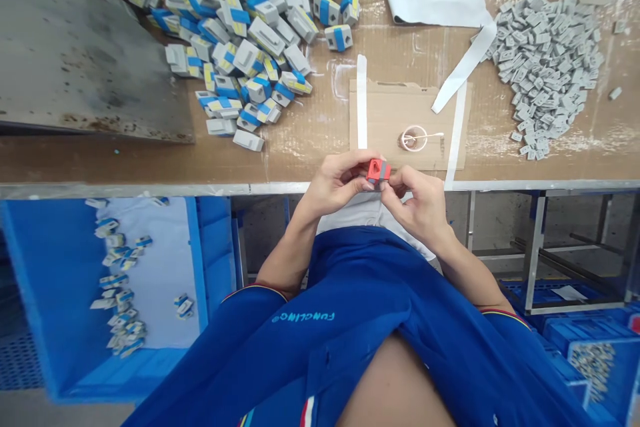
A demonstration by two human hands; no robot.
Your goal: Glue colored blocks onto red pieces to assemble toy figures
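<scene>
Along the table's straight near edge, the left hand and right hand meet in front of a cardboard sheet. Brown tabletop stretches from this sheet to banded blocks heaped toward the far left corner, and to small grey pieces piled toward the far right one. The tabletop shines like film; the sheet looks matte beneath white tape strips, with a round-rimmed cup on it. A stained metal panel covers the left end. Both hands grasp the red block by their fingertips at the near edge: boxy, grey-banded, with an opening in its face.
</scene>
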